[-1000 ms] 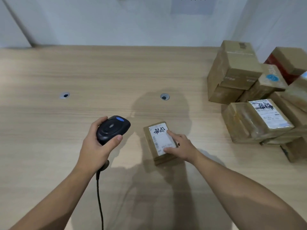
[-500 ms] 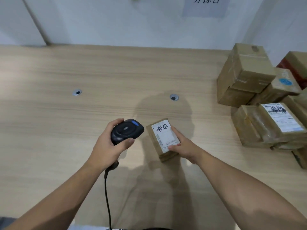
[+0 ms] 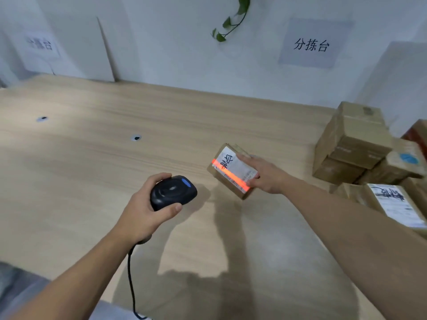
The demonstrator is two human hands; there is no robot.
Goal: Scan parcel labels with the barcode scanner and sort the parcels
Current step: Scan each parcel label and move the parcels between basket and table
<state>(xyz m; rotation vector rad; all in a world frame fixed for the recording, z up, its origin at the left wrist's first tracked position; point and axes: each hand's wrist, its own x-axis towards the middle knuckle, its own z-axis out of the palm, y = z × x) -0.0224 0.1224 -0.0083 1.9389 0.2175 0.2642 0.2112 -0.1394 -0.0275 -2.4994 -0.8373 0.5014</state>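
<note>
L hand (image 3: pixel 141 215) grip closed round black oval corded barcode scanner (image 3: pixel 173 192), lower centre. R hand (image 3: pixel 265 175) grips small brown cardboard parcel w/ white label (image 3: pixel 232 170), centre-right, tilted on light wood counter (image 3: pixel 92 158). Red scan line (image 3: pixel 231 176) across label. Brown box stack (image 3: pixel 355 144) far right.

We read 分拣台 on the grey wall sign (image 3: pixel 310 43). The left wall sign (image 3: pixel 39 43) is blurred. The held parcel's label (image 3: pixel 233 168) bears black handwriting, illegible; likewise the label (image 3: pixel 396 204) in the stack.
</note>
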